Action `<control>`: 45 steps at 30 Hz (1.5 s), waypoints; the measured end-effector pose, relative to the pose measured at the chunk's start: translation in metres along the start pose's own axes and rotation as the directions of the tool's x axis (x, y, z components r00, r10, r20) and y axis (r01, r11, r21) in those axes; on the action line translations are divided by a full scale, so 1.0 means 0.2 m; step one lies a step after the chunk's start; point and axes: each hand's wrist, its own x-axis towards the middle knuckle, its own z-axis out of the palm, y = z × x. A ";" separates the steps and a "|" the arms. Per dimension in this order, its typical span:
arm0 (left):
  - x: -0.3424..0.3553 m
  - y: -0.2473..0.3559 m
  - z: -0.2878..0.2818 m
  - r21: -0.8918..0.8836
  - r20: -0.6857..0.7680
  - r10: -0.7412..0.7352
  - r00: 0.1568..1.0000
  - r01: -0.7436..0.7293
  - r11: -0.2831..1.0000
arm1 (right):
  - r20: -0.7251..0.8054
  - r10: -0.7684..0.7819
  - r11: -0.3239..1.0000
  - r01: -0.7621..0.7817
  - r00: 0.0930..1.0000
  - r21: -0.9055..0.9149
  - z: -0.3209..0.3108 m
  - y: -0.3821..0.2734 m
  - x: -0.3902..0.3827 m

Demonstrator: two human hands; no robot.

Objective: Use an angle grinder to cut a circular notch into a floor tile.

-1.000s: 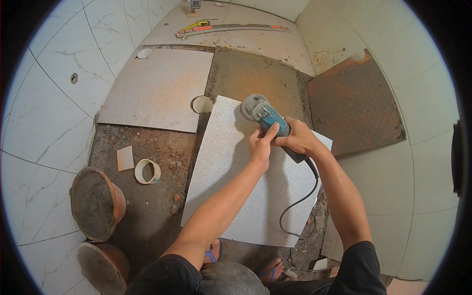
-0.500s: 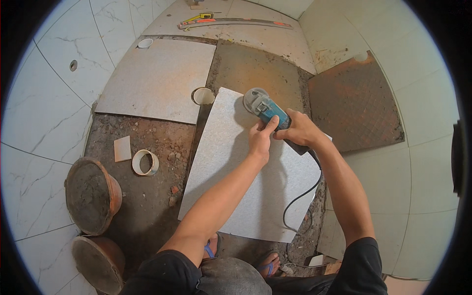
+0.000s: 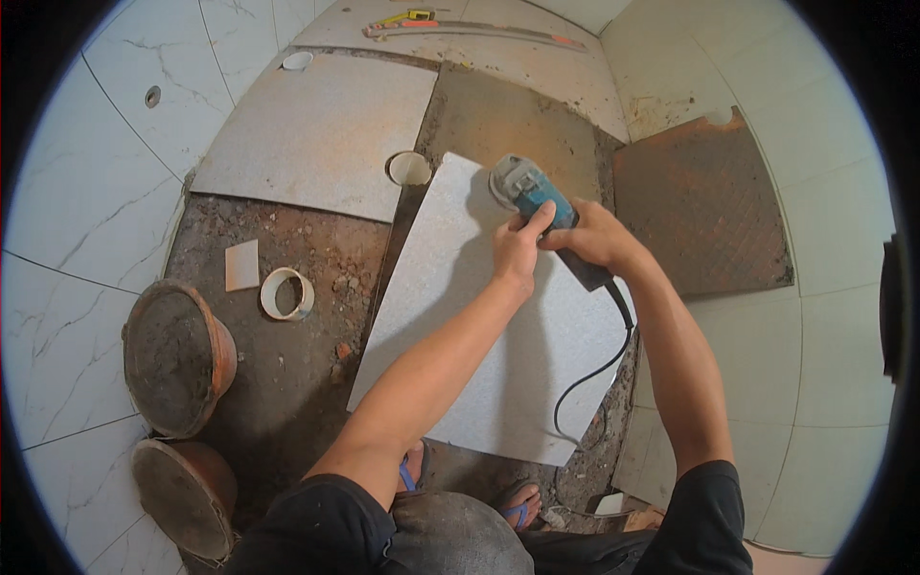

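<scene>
A blue and black angle grinder (image 3: 542,204) is held in both hands over the far part of a loose pale grey tile (image 3: 460,355). My left hand (image 3: 518,251) is closed on the near side of its body, thumb on top. My right hand (image 3: 596,236) wraps round the rear of the body. The grinder's guard and disc end (image 3: 509,182) points to the far left, by the tile's far edge; whether the disc touches the tile cannot be made out. From its rear a black cord (image 3: 585,378) runs down across the tile to the floor.
Two mortar buckets (image 3: 175,359) stand at the left wall. A pipe ring (image 3: 287,294) and small tile offcut (image 3: 241,265) lie on dirt. Beyond are a laid tile (image 3: 311,129), pipe opening (image 3: 409,169), long level (image 3: 479,32) and tape measure (image 3: 419,14). A brown-backed tile (image 3: 704,203) leans right.
The grinder has tilted, its disc end turning up onto its edge, and both hands have turned with it. The whole view has shifted slightly.
</scene>
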 end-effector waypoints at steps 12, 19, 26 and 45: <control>0.02 0.03 -0.01 -0.029 -0.018 -0.028 0.999 0.027 0.999 | 0.087 0.052 0.990 -0.063 0.995 0.128 -0.01 -0.07 -0.01; 0.01 0.02 0.00 -0.079 0.034 -0.038 0.999 0.040 0.996 | 0.064 0.032 0.998 -0.028 0.997 -0.053 -0.04 -0.08 0.01; 0.00 -0.02 0.00 -0.087 0.061 -0.009 0.998 0.014 0.996 | 0.069 -0.016 0.991 0.025 0.997 -0.129 -0.07 -0.06 0.02; -0.07 -0.01 0.12 -0.161 0.024 -0.103 0.994 0.106 0.981 | 0.120 -0.033 0.925 0.075 0.992 -0.372 -0.22 -0.09 0.05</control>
